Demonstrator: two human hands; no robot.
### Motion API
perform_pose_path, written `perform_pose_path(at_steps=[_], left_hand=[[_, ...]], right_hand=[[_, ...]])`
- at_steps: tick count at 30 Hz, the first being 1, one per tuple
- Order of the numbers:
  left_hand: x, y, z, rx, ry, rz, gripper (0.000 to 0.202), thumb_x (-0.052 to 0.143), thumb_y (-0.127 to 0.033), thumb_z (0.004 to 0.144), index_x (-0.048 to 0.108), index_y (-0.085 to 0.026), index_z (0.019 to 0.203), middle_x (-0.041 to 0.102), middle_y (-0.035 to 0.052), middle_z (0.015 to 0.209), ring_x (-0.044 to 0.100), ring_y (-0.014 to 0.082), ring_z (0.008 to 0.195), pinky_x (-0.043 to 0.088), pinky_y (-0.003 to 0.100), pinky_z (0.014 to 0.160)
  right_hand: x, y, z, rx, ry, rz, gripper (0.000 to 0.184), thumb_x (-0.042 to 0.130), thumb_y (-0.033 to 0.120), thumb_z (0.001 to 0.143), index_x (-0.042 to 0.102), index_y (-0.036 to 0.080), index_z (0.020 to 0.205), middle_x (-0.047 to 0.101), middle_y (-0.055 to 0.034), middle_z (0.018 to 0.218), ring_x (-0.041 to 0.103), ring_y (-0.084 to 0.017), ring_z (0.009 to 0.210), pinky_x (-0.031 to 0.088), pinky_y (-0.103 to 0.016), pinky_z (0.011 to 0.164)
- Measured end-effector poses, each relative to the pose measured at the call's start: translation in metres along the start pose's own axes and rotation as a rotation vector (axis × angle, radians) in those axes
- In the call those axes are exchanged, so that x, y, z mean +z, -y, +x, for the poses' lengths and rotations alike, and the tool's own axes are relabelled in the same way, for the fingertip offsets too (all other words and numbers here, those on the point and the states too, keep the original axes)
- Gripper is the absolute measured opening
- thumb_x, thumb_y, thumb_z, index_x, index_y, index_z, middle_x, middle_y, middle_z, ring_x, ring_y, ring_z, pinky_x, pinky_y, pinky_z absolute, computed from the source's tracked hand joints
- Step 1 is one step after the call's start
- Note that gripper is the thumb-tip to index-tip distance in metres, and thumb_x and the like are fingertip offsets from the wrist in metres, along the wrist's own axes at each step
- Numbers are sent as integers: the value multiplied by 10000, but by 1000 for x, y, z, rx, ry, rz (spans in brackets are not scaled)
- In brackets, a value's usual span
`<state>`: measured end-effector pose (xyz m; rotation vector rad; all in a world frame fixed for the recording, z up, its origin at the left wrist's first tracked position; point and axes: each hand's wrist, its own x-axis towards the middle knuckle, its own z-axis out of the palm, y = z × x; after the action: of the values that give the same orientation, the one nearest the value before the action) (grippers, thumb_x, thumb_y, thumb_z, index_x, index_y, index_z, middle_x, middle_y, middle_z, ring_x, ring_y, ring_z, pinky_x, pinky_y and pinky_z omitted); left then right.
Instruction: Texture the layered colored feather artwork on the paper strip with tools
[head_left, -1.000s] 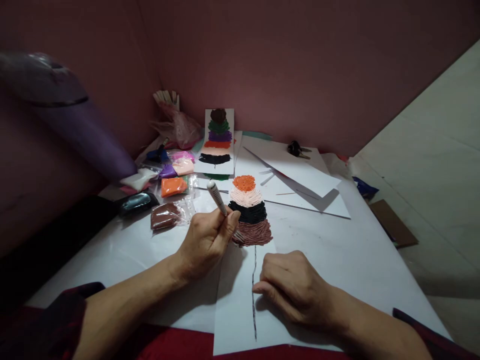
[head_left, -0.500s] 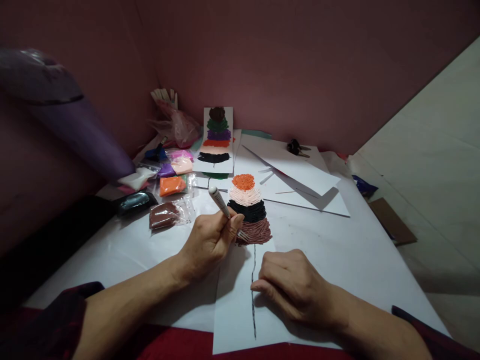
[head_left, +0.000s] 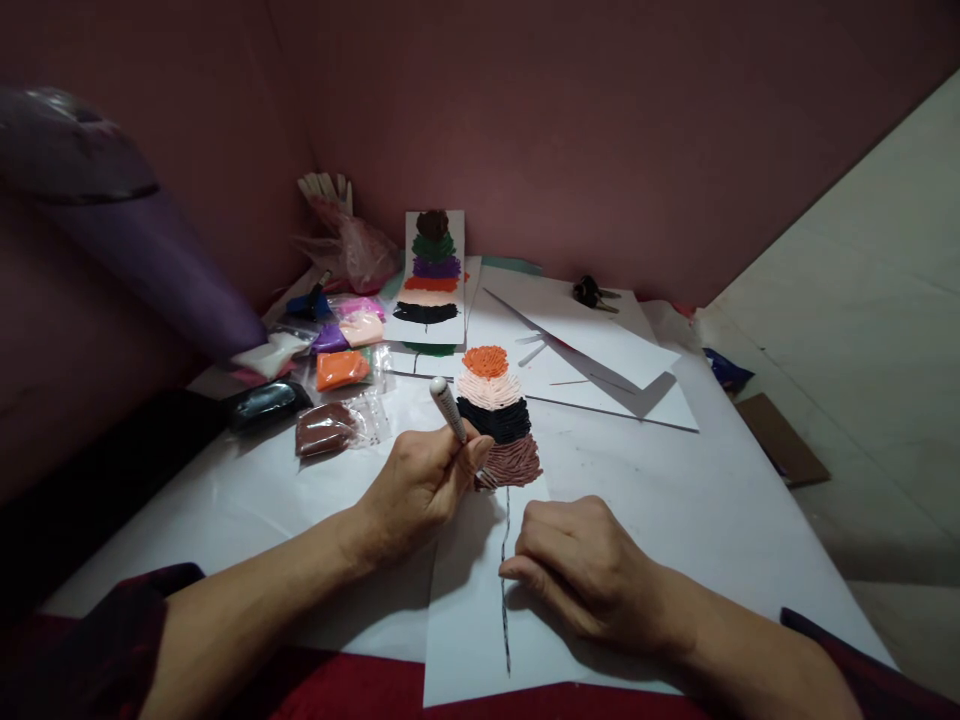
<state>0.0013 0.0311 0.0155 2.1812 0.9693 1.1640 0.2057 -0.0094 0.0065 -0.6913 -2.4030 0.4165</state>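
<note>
My left hand is closed around a small fork-like tool with a white handle. Its tines touch the brown bottom band of a clay picture stacked in orange, peach, black and brown layers. That picture sits on a white sheet with a black line drawn down its middle. My right hand rests on this sheet beside the line, fingers curled under, pressing the paper down.
A finished layered clay picture leans at the back. Bags of coloured clay lie at the left, with a brown bag and a black one. Loose white sheets and keys lie behind. The table's right edge drops to the floor.
The tool's handle has tilted more upright and shifted slightly right as my left hand works at the brown band. My right hand stays put on the sheet.
</note>
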Motion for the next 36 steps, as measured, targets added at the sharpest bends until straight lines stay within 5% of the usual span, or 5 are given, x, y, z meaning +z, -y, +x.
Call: perform_pose_path(at_steps=[25, 36], left_hand=[[-5, -2, 3, -16, 19, 105, 350, 428, -218, 982, 536, -147, 657, 497, -29, 514, 449, 83, 424, 355, 226, 432], [-10, -7, 4, 32, -149, 49, 292, 456, -165, 961, 561, -144, 688, 522, -37, 535, 480, 66, 430, 383, 194, 443]], right_hand=[[2, -1, -1, 2, 5, -2, 375, 406, 276, 1017, 552, 169, 689, 484, 4, 589, 399, -121, 508, 282, -272, 456], [1, -1, -1, 4, 8, 3, 352, 429, 261, 1006, 563, 159, 696, 497, 0, 590, 418, -120, 512, 284, -274, 458]])
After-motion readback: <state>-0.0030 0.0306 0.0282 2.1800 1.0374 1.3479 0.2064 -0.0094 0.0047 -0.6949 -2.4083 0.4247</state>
